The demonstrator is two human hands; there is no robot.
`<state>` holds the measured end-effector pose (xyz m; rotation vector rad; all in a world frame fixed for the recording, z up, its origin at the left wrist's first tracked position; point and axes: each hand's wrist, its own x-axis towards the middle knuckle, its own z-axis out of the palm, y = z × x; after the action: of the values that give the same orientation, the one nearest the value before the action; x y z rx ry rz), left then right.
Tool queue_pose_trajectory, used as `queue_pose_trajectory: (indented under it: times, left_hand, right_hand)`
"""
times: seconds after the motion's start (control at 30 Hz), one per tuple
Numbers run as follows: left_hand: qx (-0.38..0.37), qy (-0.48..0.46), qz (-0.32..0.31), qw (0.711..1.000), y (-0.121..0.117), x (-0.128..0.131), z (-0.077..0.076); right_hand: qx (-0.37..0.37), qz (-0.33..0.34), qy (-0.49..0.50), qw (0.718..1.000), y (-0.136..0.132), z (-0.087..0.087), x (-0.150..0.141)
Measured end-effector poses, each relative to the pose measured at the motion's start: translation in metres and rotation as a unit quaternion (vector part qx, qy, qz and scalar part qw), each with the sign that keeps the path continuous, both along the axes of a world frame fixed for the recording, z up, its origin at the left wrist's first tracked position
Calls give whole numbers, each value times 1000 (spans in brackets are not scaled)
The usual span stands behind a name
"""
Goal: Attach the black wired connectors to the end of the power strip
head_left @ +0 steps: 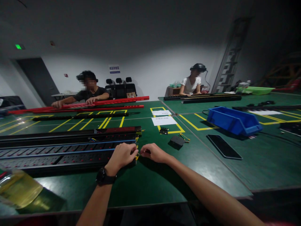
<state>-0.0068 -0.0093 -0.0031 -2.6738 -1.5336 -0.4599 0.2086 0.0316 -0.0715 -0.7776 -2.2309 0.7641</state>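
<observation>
Left hand (123, 156), one, bare, a black watch (103, 176) at its wrist: lower centre of the frame, over the right end of a long black panel (80, 154) with blue edges and rows of red dots. Fingers curled, thumb drawn in toward them.

Right hand (154, 153), one, bare: just right of the left hand, a narrow gap between the two, fingers bent toward the thumb. Both sets of fingertips meet the small yellow-and-green wires (137, 157) at the panel's end; which fingers pinch a wire is too small to tell.

Panel: runs from the left edge to the centre, flat on a green table (188, 169) marked with yellow lines. A further dark rail (70, 134) lies just behind it.

Bottle of yellow liquid (21, 190), lower left corner.

Dark flat part (177, 142) with yellow-green leads, right of centre; a smaller black piece (164, 131) near it, upper left.

Phone (223, 146), dark-screened, and blue bin (232, 121), right side.

Two white sheets (164, 121), centre.

Person (90, 91), upper left, hands on a red rail (113, 102). Second person (191, 84), upper right, behind dark rails (211, 99).
</observation>
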Motion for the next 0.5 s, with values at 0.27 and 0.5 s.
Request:
queue_pose_trajectory:
  times: [0.27, 0.5]
  left_hand:
    - [-4, 58, -5, 998, -1, 4, -2]
    - [-22, 59, -1, 998, -4, 11, -3]
  right_hand:
    - [15, -22, 1, 1000, -1, -3, -2]
    - [23, -26, 5, 999, -2, -4, -2]
